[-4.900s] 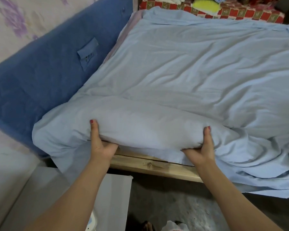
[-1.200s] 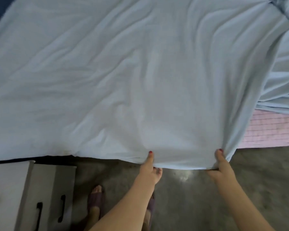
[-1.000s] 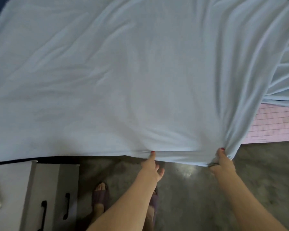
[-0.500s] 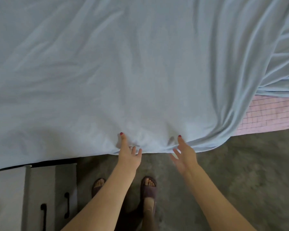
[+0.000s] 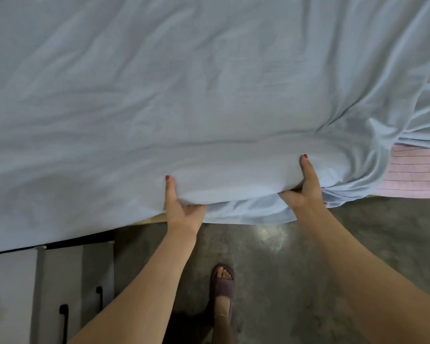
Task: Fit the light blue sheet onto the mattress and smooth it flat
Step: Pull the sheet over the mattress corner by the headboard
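Light blue sheet covers most of the mattress, creased, bunched in folds at the right where bare pink mattress shows. Left hand grips the covered mattress edge, thumb on top, fingers curled underneath, clamped on sheet and edge. Right hand does the same further right, thumb up on the sheet, fingers tucked under. Sheet hem hangs loose below between the hands. Sliver of wooden frame shows under the edge. Grey concrete floor below, one foot in a purple slipper. White drawer cabinet at lower left.
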